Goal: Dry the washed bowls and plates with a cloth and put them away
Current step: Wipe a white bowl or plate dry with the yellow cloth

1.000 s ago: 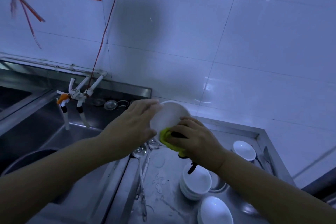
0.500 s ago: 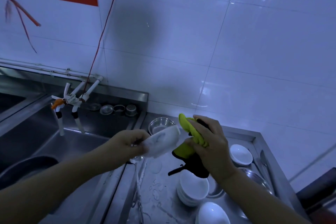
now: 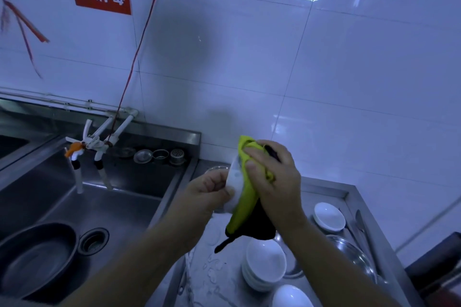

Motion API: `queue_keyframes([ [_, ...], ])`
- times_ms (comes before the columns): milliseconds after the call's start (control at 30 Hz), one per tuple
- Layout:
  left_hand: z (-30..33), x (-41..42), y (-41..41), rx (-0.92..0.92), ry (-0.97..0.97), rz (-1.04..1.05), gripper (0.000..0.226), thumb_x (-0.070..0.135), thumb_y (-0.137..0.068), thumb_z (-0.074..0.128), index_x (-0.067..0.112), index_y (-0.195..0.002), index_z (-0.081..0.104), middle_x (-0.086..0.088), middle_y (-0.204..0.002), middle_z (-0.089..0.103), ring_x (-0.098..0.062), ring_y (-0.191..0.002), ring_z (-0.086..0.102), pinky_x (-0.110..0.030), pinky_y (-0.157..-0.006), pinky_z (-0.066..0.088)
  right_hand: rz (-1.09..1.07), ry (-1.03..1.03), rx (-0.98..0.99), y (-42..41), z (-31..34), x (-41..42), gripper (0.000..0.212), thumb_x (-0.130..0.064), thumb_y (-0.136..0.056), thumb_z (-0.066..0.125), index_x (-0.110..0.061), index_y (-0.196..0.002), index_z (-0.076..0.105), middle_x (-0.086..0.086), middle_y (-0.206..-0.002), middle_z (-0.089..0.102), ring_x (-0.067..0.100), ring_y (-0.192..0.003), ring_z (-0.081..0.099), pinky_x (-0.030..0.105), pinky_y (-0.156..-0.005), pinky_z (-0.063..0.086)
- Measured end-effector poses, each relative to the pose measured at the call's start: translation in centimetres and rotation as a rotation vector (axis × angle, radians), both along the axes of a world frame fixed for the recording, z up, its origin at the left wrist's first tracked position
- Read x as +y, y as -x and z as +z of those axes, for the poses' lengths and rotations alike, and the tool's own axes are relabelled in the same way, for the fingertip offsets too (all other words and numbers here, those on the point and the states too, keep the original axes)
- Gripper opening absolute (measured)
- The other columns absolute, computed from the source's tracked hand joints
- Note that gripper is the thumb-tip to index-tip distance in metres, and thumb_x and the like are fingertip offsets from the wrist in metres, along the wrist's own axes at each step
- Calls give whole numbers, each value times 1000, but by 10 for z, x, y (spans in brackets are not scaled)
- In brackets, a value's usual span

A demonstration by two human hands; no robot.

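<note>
My left hand (image 3: 209, 192) grips a small white bowl (image 3: 234, 179) by its rim, held on edge above the steel drainboard (image 3: 222, 281). My right hand (image 3: 274, 179) presses a yellow-green and black cloth (image 3: 245, 207) against the bowl's face, and the cloth covers most of it. The cloth's black end hangs down below my hands. Under them a stack of white bowls (image 3: 264, 264) rests on the drainboard, with another white bowl (image 3: 290, 296) at the front and a small white dish (image 3: 329, 215) further right.
A deep steel sink (image 3: 117, 209) lies to the left with a dark pan (image 3: 35, 259) in it and taps (image 3: 99, 147) above. Steel bowls (image 3: 354, 254) and utensils (image 3: 361, 227) sit at the drainboard's right edge. Strainers (image 3: 159, 156) line the back ledge. A tiled wall stands behind.
The bowl has turned from flat to standing on edge. My right hand has brought the cloth over the bowl's face, and both hands have risen slightly.
</note>
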State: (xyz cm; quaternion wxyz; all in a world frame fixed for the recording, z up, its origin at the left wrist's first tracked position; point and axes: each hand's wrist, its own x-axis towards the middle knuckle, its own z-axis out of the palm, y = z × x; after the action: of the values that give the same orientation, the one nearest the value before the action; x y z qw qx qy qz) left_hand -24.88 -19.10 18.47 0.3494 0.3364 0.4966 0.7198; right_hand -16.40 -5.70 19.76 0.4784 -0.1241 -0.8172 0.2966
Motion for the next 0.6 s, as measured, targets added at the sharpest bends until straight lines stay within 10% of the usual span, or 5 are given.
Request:
queue_keyframes([
  [200, 4, -1, 7, -51, -31, 9, 26, 13, -75, 58, 8, -98, 69, -16, -92, 71, -22, -77, 67, -24, -59, 53, 31, 309, -11, 8, 14, 14, 23, -23, -89, 53, -34, -90, 74, -9, -103, 65, -7, -97, 57, 3, -83, 36],
  [433, 6, 1, 19, -46, -9, 23, 22, 12, -82, 61, 4, -101, 67, -25, -96, 68, -28, -79, 64, -32, -64, 56, -45, -267, 40, 17, 6, -9, 22, -36, -88, 58, -29, -102, 74, -12, -115, 55, 15, -113, 44, 19, -97, 35],
  [600, 5, -5, 26, -208, -93, 13, 21, 4, -74, 64, 2, -94, 68, -16, -86, 71, -22, -72, 69, -28, -55, 55, -16, 111, 46, 21, 3, 3, 24, -32, -91, 53, -33, -106, 71, -17, -108, 56, 5, -108, 52, 12, -93, 38],
])
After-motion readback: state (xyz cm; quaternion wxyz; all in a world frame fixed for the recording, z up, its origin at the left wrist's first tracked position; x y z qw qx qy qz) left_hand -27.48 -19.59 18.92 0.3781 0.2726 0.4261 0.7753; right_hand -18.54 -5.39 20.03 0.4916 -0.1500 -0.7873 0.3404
